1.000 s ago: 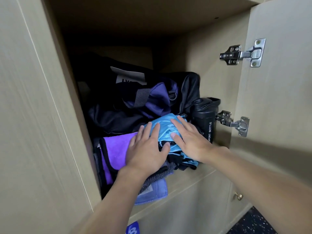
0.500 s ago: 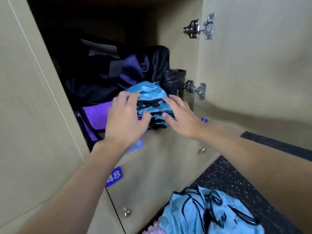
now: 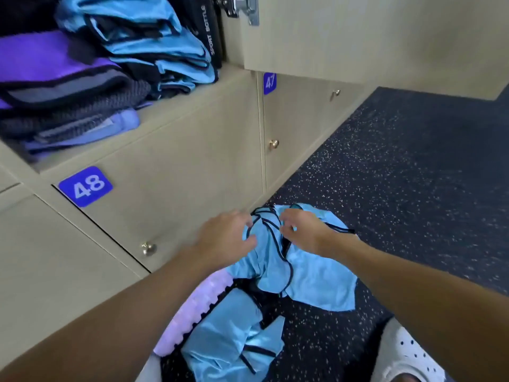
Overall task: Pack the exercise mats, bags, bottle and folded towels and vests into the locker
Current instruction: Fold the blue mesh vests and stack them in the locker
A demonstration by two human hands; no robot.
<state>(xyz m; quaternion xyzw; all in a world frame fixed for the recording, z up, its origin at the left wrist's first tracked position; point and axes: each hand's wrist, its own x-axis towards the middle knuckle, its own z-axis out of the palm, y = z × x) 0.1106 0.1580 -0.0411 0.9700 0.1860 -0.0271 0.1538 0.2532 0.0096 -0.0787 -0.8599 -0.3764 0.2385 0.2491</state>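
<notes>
Open locker (image 3: 190,89), upper left, holding towels (image 3: 68,106), folded vests (image 3: 148,42) and bottle (image 3: 210,31). Floor (image 3: 413,188) below it carries the loose vest (image 3: 316,279), lying directly beneath both hands, long axis running toward the person. Left hand (image 3: 225,235) and right hand (image 3: 305,230), side by side and equally near, arms extended downward, pinch its trimmed top edge with curled fingers (image 3: 287,219).

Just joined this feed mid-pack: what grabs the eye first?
The left hand and right hand grip a crumpled light blue vest on the dark speckled floor, bottom centre. Top left, the open locker above plate 48 holds folded blue vests, purple towels and a black bottle.
</notes>
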